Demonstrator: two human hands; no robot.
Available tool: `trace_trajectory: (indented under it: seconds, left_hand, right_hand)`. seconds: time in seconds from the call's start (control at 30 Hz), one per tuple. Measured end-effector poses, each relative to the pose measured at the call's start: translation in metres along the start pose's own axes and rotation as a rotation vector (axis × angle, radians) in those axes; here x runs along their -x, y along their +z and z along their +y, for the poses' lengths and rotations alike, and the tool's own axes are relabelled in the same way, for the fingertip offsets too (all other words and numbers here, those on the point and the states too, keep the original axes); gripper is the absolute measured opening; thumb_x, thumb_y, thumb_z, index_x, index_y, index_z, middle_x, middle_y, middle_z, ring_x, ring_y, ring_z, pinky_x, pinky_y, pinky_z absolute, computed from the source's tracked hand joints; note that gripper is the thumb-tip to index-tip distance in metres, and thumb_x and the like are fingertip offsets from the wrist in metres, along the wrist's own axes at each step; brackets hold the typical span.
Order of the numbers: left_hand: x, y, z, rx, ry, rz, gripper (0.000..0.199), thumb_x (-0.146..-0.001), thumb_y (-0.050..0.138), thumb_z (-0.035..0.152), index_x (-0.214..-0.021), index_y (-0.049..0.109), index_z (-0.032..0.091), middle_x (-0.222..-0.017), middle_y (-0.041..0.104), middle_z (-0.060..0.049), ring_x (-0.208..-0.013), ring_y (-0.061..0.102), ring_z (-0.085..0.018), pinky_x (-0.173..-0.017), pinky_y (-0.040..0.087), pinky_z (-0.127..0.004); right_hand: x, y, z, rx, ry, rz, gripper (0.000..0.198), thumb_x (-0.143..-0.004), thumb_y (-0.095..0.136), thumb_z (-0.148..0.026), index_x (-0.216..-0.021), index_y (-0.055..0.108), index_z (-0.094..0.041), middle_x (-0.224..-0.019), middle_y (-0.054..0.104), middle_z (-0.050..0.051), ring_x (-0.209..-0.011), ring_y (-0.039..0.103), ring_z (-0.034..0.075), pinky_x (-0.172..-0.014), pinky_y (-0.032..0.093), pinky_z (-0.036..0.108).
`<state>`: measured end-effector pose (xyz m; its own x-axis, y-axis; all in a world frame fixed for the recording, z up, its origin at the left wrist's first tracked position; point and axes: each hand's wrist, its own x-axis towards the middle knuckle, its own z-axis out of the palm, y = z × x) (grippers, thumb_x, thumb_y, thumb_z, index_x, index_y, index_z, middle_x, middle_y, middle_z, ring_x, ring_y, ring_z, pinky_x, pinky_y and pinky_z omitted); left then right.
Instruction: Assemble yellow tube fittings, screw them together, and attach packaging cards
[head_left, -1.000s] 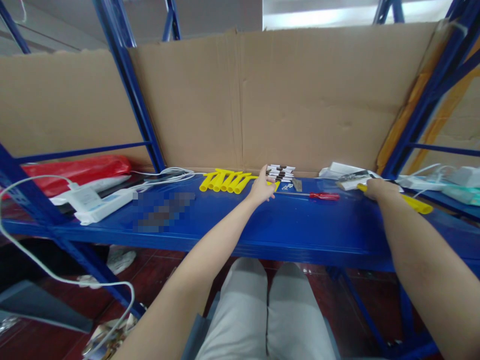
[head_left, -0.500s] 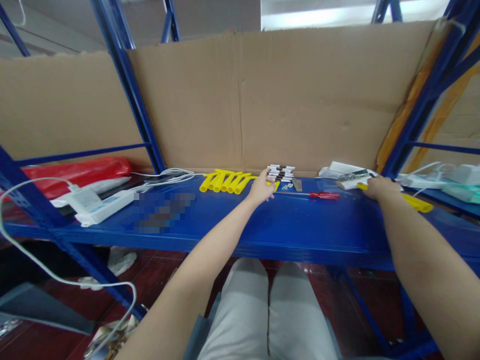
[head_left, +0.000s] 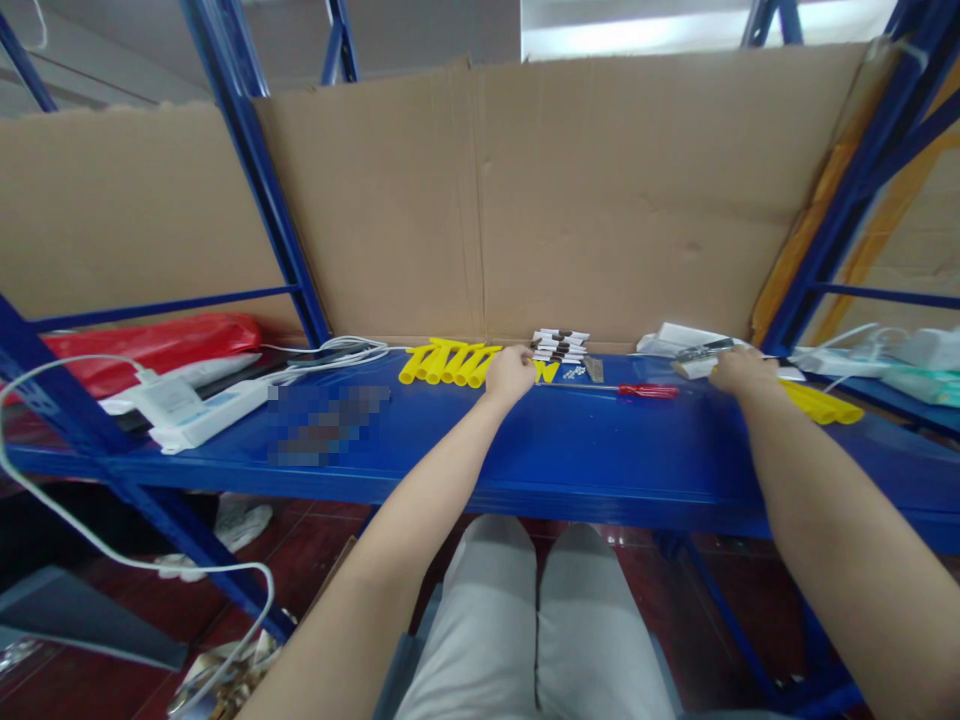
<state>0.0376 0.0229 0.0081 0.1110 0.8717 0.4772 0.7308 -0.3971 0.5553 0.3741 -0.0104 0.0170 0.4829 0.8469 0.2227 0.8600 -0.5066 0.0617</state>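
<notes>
My left hand [head_left: 511,374] is over the blue shelf board with its fingers curled; what they hold, if anything, is hidden. It is at the right end of a row of yellow plastic T-shaped handles [head_left: 444,364]. Small yellow pieces [head_left: 547,371] show just right of its fingers, below a stack of white and dark packets [head_left: 560,346]. My right hand [head_left: 742,370] is curled down beside a white box [head_left: 696,368] and a clear plastic bag [head_left: 703,350], its fingertips hidden. More yellow handles [head_left: 823,403] lie behind its wrist.
A screwdriver with a red handle [head_left: 649,391] lies mid-board, near small white bits [head_left: 574,373] and a metal plate [head_left: 594,370]. A white power strip [head_left: 214,415] with cables is at left. Blue posts [head_left: 259,190] and a cardboard wall [head_left: 585,200] bound the shelf.
My left hand has shifted slightly left and curled its fingers, uncovering small yellow pieces. My right hand has moved left, exposing more of the yellow handles behind it.
</notes>
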Motion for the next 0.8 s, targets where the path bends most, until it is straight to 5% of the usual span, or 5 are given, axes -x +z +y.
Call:
trace_trajectory:
  seconds: [0.17,0.5,0.8]
  left_hand:
    - [-0.001,-0.017,-0.012,-0.27,-0.13,0.139,0.039,-0.084,0.056,0.009,-0.12,0.068,0.018,-0.131,0.064,-0.017,-0.129,0.053,-0.034,-0.105,0.041,-0.05]
    - [-0.008,-0.014,-0.031,-0.554,-0.277,-0.082,0.046,-0.087,0.056,0.018,-0.132,0.059,0.019,-0.144,0.056,-0.014,-0.136,0.047,-0.03,-0.107,0.042,-0.046]
    - [-0.011,-0.003,-0.042,-0.676,-0.227,-0.168,0.05,-0.088,0.051,0.023,-0.138,0.055,0.024,-0.142,0.058,-0.013,-0.138,0.045,-0.031,-0.11,0.04,-0.05]
  right_hand:
    - [-0.005,-0.001,-0.015,0.004,-0.085,0.081,0.044,-0.092,0.046,-0.022,-0.132,0.058,-0.005,-0.139,0.052,0.027,-0.131,0.048,0.035,-0.102,0.043,0.049]
    - [-0.006,-0.008,-0.07,-0.113,-0.307,0.291,0.045,-0.09,0.04,-0.02,-0.128,0.059,-0.005,-0.128,0.057,0.026,-0.124,0.05,0.035,-0.097,0.044,0.048]
    - [0.009,0.009,-0.103,-0.292,-0.375,0.327,0.043,-0.087,0.045,-0.019,-0.125,0.063,-0.012,-0.126,0.06,0.021,-0.122,0.052,0.034,-0.099,0.045,0.049]
